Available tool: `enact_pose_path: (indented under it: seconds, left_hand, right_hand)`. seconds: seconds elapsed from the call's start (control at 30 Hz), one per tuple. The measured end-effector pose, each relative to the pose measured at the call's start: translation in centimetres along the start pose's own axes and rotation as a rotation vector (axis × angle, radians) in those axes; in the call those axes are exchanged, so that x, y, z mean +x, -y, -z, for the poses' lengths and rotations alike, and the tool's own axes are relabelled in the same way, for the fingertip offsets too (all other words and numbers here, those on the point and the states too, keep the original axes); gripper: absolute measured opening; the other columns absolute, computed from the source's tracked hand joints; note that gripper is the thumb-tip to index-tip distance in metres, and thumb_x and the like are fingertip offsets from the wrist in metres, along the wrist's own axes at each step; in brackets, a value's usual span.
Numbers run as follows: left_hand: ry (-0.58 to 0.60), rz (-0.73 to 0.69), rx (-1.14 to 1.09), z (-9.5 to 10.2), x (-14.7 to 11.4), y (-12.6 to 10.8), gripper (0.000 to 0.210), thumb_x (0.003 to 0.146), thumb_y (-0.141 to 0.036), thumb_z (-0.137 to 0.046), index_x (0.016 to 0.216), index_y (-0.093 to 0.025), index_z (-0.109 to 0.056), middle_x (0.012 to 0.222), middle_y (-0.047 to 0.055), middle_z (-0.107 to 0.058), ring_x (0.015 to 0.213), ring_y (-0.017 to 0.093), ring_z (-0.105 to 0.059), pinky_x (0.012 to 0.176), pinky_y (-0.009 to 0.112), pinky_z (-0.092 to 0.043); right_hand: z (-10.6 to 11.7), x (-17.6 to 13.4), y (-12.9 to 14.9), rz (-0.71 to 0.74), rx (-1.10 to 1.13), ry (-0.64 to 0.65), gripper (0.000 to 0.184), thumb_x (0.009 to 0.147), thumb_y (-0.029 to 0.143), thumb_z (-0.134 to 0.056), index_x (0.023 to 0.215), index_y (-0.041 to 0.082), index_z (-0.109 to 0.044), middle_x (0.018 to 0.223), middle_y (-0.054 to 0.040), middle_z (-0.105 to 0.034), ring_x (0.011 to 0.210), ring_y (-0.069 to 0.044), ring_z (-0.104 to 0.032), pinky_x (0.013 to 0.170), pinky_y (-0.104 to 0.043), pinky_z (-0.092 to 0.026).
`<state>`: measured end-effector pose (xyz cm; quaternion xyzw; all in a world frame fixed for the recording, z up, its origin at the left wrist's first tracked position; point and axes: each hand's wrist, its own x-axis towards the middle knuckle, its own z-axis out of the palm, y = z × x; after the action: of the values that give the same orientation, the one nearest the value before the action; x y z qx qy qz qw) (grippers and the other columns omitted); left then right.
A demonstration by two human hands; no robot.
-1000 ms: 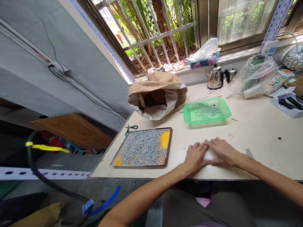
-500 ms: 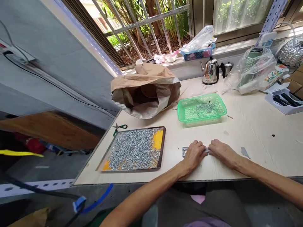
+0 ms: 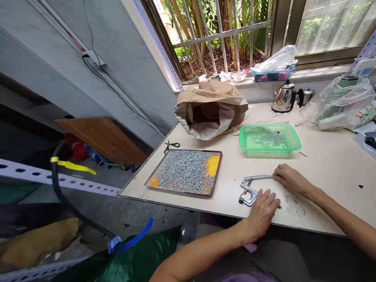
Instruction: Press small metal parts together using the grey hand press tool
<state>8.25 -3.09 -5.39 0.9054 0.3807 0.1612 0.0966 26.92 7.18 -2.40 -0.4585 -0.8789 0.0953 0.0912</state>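
A metal tool [image 3: 254, 193] is laid flat on the pale table [image 3: 331, 176], near its front edge, with two handles spread apart. Its curved frame is turned toward nine o'clock, and a small spring is seen above it by the hinge. The lower handle is covered by the left hand [image 3: 263, 211], at the tool's four o'clock; the fingers are curled over it in a grip, and a pointed tip is seen past the thumb side. The far end of the upper handle is met by the bent fingers of the right hand [image 3: 290, 181], between two and three o'clock; whether it is gripped or only touched cannot be told.

Between nine and ten o'clock from the tool, a tray [image 3: 217, 172] is mostly covered by small metal parts [image 3: 182, 170], its yellow base [image 3: 213, 165] left showing at its three o'clock. Scissors [image 3: 173, 145] are set just beyond its far left corner, at ten. A paper bag [image 3: 216, 94] is placed at eleven, its mouth turned toward the tray. More small parts are held in a green basket [image 3: 270, 150], near one o'clock, and a kettle [image 3: 282, 101] is stood behind it.
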Motion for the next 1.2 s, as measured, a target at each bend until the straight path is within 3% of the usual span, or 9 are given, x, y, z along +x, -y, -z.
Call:
enact_pose_path:
  seconds: [0.1,0.23,0.37,0.47,0.57,0.73,0.83,1.0,1.2]
  left_hand:
    - [0.049,-0.021,-0.017,0.5,0.7,0.2,0.026,0.092,-0.01,-0.035,0.102,-0.015,-0.058,0.111,0.011,-0.061,0.113,0.023,-0.054,0.101,0.047,-0.04]
    - [-0.018,-0.008,0.0,-0.1,1.0,0.1,0.027,0.091,-0.01,-0.035,0.101,-0.014,-0.059,0.108,0.012,-0.063,0.109,0.023,-0.056,0.098,0.044,-0.043]
    - [-0.06,-0.188,-0.033,-1.0,-1.6,-1.0,0.031,0.091,-0.009,-0.034,0.107,-0.017,-0.06,0.094,0.009,-0.066,0.091,0.018,-0.062,0.085,0.032,-0.051]
    - [-0.159,-0.294,-0.011,1.3,-4.6,-0.2,0.031,0.092,-0.01,-0.035,0.107,-0.021,-0.06,0.086,0.004,-0.067,0.085,0.014,-0.062,0.087,0.028,-0.049]
    - [-0.322,-0.105,0.112,6.5,-6.5,3.9,0.029,0.094,-0.016,-0.036,0.106,-0.018,-0.062,0.088,0.007,-0.066,0.089,0.017,-0.059,0.092,0.037,-0.046]
    - [-0.198,0.547,0.262,13.2,-6.6,13.3,0.023,0.09,-0.02,-0.047,0.087,-0.019,-0.07,0.084,0.006,-0.063,0.083,0.019,-0.053,0.075,0.034,-0.048]
    - [0.001,0.542,0.253,13.6,-6.0,16.0,0.021,0.089,-0.02,-0.051,0.082,-0.018,-0.071,0.084,0.006,-0.063,0.087,0.02,-0.051,0.076,0.032,-0.046]
    - [0.238,0.37,0.24,12.3,-5.3,16.2,0.025,0.088,-0.013,-0.047,0.074,-0.016,-0.067,0.08,0.008,-0.061,0.088,0.02,-0.05,0.076,0.029,-0.044]
    - [0.051,0.606,-0.212,11.8,-5.3,17.5,0.02,0.078,-0.009,-0.054,0.06,-0.013,-0.061,0.077,0.008,-0.059,0.092,0.021,-0.051,0.085,0.033,-0.042]
  right_hand:
    - [0.6,1.3,0.7,-0.02,-0.045,-0.031,0.024,0.089,0.024,-0.043,0.079,0.018,-0.064,0.079,-0.0078,-0.061,0.078,-0.021,-0.054,0.07,-0.035,-0.044]
    - [0.2,2.9,4.5,0.096,-0.064,-0.019,0.018,0.089,0.021,-0.047,0.095,0.019,-0.064,0.091,-0.0085,-0.063,0.086,-0.02,-0.055,0.074,-0.035,-0.046]
    - [-1.7,4.2,9.4,0.313,-0.061,0.035,0.027,0.09,0.034,-0.052,0.113,0.02,-0.057,0.116,-0.0078,-0.057,0.096,-0.019,-0.057,0.081,-0.038,-0.05]
    - [-2.6,4.8,11.3,0.345,-0.058,0.004,0.03,0.09,0.036,-0.053,0.116,0.021,-0.055,0.12,-0.0077,-0.055,0.099,-0.019,-0.057,0.083,-0.041,-0.05]
    - [-2.8,5.3,12.1,0.367,-0.062,-0.047,0.028,0.09,0.035,-0.053,0.115,0.022,-0.056,0.12,-0.0076,-0.056,0.099,-0.019,-0.057,0.082,-0.041,-0.05]
    - [-1.2,6.3,11.7,0.354,-0.104,-0.138,0.028,0.091,0.036,-0.052,0.115,0.022,-0.056,0.121,-0.0076,-0.055,0.099,-0.018,-0.057,0.083,-0.04,-0.05]
    - [1.9,7.2,9.5,0.304,-0.14,-0.186,0.024,0.092,0.029,-0.046,0.111,0.02,-0.059,0.111,-0.0101,-0.059,0.096,-0.022,-0.056,0.081,-0.043,-0.049]
    - [6.4,6.7,5.3,-0.012,-0.218,-0.406,0.033,0.087,0.016,-0.036,0.109,0.017,-0.059,0.089,-0.0151,-0.059,0.087,-0.032,-0.054,0.073,-0.046,-0.044]
    - [2.7,0.9,6.0,0.135,0.144,-0.256,0.03,0.091,0.034,-0.035,0.096,0.023,-0.062,0.085,-0.0076,-0.063,0.075,-0.02,-0.063,0.063,-0.031,-0.051]
